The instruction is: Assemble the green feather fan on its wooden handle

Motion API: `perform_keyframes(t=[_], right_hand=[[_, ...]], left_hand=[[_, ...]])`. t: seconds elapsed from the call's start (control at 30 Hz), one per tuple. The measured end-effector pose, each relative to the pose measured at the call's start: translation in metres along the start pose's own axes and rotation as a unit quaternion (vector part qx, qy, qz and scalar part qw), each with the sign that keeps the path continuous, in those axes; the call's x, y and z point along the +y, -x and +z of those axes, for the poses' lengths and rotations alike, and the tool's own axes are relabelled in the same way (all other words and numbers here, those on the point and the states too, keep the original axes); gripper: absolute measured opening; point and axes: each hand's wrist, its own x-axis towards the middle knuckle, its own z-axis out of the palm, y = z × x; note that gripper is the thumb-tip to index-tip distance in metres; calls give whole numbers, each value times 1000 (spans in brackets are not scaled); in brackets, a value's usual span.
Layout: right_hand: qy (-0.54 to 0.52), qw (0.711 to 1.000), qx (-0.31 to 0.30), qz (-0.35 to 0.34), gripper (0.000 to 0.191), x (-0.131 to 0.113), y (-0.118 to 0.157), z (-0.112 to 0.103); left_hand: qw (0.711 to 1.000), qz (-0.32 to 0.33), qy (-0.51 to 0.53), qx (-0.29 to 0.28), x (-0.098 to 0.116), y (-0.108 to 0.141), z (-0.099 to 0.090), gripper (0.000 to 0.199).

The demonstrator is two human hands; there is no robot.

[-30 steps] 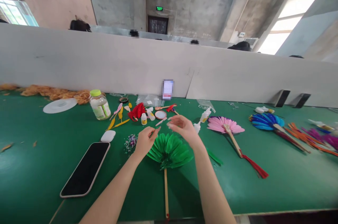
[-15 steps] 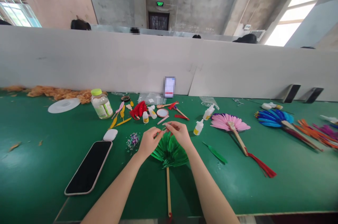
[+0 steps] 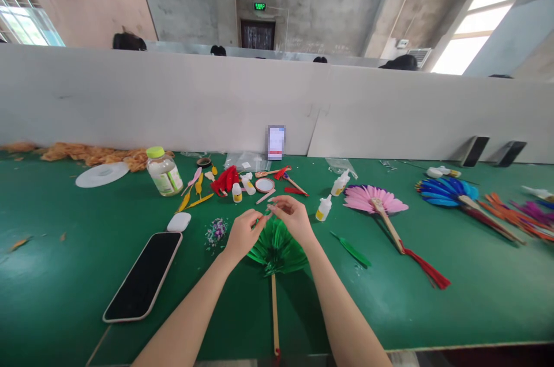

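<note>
A green feather fan (image 3: 277, 251) lies on the green table, its wooden handle pointing toward me. Above its far edge, my left hand (image 3: 247, 233) and my right hand (image 3: 293, 218) meet, fingertips pinched close together. Whatever is between the fingertips is too small to name. Right of the fan lies a loose green feather (image 3: 352, 250). To the left is a small pile of purple and white bits (image 3: 216, 232). Two white glue bottles (image 3: 324, 208) stand beyond my right hand.
At left are a black phone (image 3: 145, 276), a white case (image 3: 179, 221) and a lidded jar (image 3: 165, 175). A pink fan (image 3: 375, 199) and a blue fan (image 3: 448, 191) lie at right. A white partition (image 3: 194, 104) borders the table; heads show beyond it.
The whole view has shifted slightly. The fingertips of my hands have moved a little against each other, with both hands still above the fan's far edge.
</note>
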Motion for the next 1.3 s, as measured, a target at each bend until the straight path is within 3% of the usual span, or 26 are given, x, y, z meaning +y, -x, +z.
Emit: perform_keyframes(t=[0.3, 0.73, 1.03, 1.3], right_hand=[[-23, 1000, 7, 5, 27, 5, 2, 5], [19, 999, 8, -39, 24, 5, 4, 7], [30, 998, 51, -36, 25, 10, 3, 7], [-36, 999, -31, 2, 30, 2, 1, 4]], left_hand=[[1000, 0, 5, -3, 1, 0, 2, 27], [1000, -10, 21, -4, 3, 0, 2, 26], [999, -20, 44, -12, 7, 1, 4, 27], [997, -39, 67, 0, 5, 0, 3, 30]])
